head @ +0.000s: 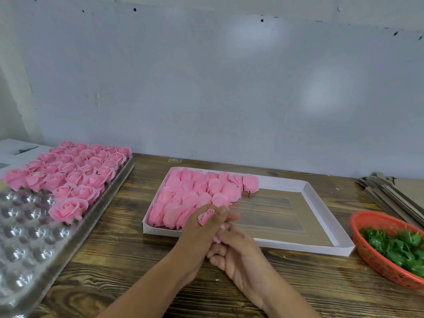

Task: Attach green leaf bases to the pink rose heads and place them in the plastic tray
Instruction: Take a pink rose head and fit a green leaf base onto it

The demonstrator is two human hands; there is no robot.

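Scanning the bench for print, we find no legible writing: a small label (175, 159) stuck to the wooden table (128, 267) behind the white box (325, 226) is too blurred to read, and so are the printed sheets (16, 150) at far left. A pale grey-blue wall (218, 88) with dark specks closes the scene behind the table.

Left of the white box lies the clear plastic tray (25, 246); finished roses (68, 173) fill its far cells, the near cells show bare. Inside the box, loose pink rose heads (195, 196) pack the left end.

At the box's near edge, our left hand (202, 228) grips one rose head (205, 216), fingers curled around it. Our right hand (238, 253) touches its underside, fingers bent; what it pinches we cannot tell.

Right of the box sits an orange basket (367, 249) holding green leaf bases (399, 249). Behind the basket lies stacked cardboard (390, 193).
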